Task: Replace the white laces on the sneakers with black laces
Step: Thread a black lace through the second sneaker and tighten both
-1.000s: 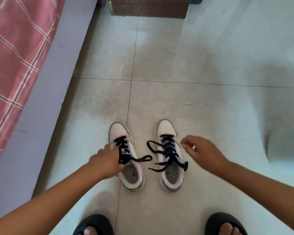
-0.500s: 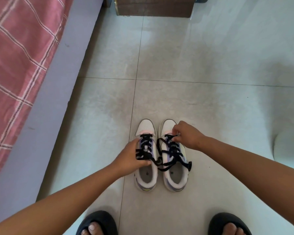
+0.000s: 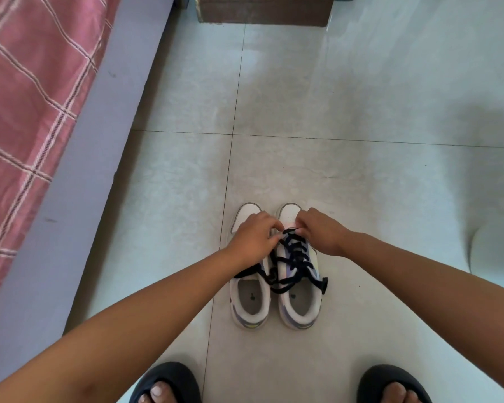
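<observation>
The black lace [image 3: 294, 251] at the right sneaker's [image 3: 298, 286] toe end is pinched by the curled fingers of both the left hand [image 3: 255, 238] and right hand [image 3: 322, 230].

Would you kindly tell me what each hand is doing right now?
Left hand: fingers curled on the white left sneaker.
Right hand: pinching the black lace near the toe.

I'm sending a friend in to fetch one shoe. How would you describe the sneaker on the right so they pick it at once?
Start from the pink checked bed along the left; on the pale tiled floor beside it stand two white sneakers, toes pointing away. The right sneaker is the one farther from the bed. Unlike the left sneaker, its black lace is uncovered, and both hands meet at its toe.
</observation>
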`<state>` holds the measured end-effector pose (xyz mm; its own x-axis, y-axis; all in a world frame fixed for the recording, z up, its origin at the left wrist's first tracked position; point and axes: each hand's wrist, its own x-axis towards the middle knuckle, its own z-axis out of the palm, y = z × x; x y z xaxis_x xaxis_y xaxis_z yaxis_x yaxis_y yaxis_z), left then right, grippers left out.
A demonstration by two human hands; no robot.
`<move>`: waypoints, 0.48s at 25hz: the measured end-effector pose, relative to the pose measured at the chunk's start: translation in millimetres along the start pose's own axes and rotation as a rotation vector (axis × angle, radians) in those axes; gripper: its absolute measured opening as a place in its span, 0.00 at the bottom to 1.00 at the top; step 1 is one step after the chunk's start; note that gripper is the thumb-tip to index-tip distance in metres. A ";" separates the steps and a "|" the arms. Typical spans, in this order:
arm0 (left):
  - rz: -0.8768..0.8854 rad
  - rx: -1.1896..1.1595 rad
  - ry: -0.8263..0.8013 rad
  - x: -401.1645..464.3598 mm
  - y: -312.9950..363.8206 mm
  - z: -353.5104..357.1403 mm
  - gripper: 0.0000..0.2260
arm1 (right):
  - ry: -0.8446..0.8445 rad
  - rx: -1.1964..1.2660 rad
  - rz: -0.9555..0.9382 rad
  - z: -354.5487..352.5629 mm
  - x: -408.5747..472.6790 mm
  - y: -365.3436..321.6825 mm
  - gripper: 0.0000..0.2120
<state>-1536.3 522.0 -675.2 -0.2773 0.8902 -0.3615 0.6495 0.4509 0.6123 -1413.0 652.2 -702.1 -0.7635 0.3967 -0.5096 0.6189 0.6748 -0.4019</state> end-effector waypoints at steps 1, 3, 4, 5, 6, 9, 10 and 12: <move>0.021 0.125 -0.046 6.8 -0.1 6.7 0.11 | 0.014 -0.070 -0.031 2.2 -1.8 0.0 0.04; 0.014 0.288 -0.077 13.2 -4.0 16.3 0.14 | 0.054 -0.127 -0.079 6.4 -6.8 0.1 0.05; 0.024 0.325 -0.076 13.6 -7.1 18.9 0.15 | 0.081 -0.102 -0.089 7.3 -9.8 1.0 0.04; 0.036 0.352 -0.073 12.7 -10.9 20.8 0.16 | 0.107 -0.047 -0.084 7.2 -13.0 3.0 0.03; 0.052 0.369 -0.072 11.6 -14.4 21.6 0.16 | 0.136 0.020 -0.070 6.0 -15.7 5.5 0.03; 0.048 0.274 -0.040 10.0 -17.2 20.3 0.16 | 0.182 0.083 -0.069 5.0 -18.9 12.4 0.04; 0.020 0.178 -0.007 10.8 -13.2 17.1 0.16 | 0.168 0.043 -0.092 6.4 -18.5 11.8 0.05; 0.039 0.035 0.041 14.1 -7.6 12.0 0.15 | 0.137 -0.042 -0.130 9.1 -15.5 7.9 0.05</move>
<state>-1536.6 530.4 -693.4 -0.2793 0.9093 -0.3086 0.6844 0.4139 0.6002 -1394.6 645.7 -704.3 -0.8563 0.3835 -0.3459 0.5073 0.7503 -0.4239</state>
